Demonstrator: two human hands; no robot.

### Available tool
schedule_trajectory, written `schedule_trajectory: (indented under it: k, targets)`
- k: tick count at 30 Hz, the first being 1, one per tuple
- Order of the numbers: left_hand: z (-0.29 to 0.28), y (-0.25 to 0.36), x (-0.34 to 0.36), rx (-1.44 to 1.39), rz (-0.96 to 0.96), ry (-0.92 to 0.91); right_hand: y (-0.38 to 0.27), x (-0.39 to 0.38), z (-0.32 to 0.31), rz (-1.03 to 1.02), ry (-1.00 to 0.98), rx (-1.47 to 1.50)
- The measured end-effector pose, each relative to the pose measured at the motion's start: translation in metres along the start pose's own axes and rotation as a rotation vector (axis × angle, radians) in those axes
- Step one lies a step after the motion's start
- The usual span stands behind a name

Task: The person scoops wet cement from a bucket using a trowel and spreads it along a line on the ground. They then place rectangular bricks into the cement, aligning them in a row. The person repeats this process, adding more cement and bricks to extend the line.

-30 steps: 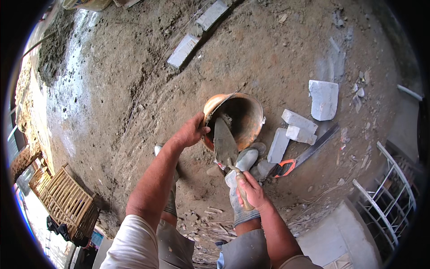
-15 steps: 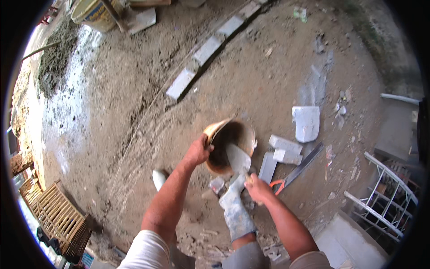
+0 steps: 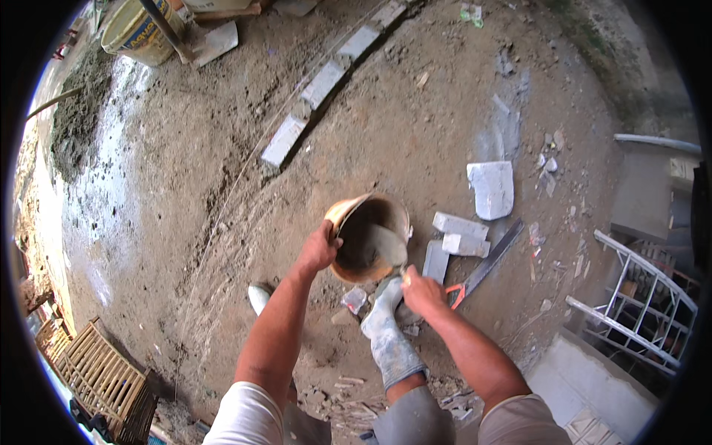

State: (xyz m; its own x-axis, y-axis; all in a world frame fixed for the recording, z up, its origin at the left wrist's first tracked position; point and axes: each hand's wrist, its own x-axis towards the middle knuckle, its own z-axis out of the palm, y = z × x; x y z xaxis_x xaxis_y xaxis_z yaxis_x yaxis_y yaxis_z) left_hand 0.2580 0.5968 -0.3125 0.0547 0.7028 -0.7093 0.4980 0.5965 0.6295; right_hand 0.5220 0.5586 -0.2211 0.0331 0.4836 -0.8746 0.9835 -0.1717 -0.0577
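My left hand (image 3: pixel 320 248) grips the rim of an orange mortar pan (image 3: pixel 348 215), tilted toward me. A trowel (image 3: pixel 387 246) is held by my right hand (image 3: pixel 423 291), its grey blade inside the pan against the dark mortar. Below the pan stands my boot (image 3: pixel 389 334), caked in grey cement; the other boot's toe (image 3: pixel 259 297) shows to the left.
Grey block pieces (image 3: pixel 461 233) and a larger block (image 3: pixel 491 189) lie right of the pan, beside a hand saw (image 3: pixel 486 261). A row of laid blocks (image 3: pixel 320 85) runs up the dirt. A bucket (image 3: pixel 137 33) sits top left, a wooden crate (image 3: pixel 100 378) bottom left, a white metal frame (image 3: pixel 638 297) right.
The view has pulled back and shifted. My left hand has tipped the pan further toward me, and the trowel blade has moved deeper into it.
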Motion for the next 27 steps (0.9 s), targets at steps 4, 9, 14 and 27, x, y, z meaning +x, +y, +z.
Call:
schedule_trajectory:
  k: [4, 9, 14, 27]
  targets:
    - [0.006, 0.003, 0.007, -0.035, 0.078, -0.006, 0.024, 0.037, -0.013, -0.009, 0.152, -0.125]
    - [0.002, -0.003, 0.007, -0.017, 0.041, 0.023, 0.016, 0.061, 0.040, 0.013, -0.146, 0.356]
    - [-0.001, -0.036, 0.003, -0.099, 0.050, 0.002, -0.023, 0.035, 0.066, -0.037, -0.478, 0.947]
    - [0.006, -0.035, 0.011, -0.146, 0.100, -0.098, 0.007, -0.008, 0.107, -0.182, -0.997, 2.178]
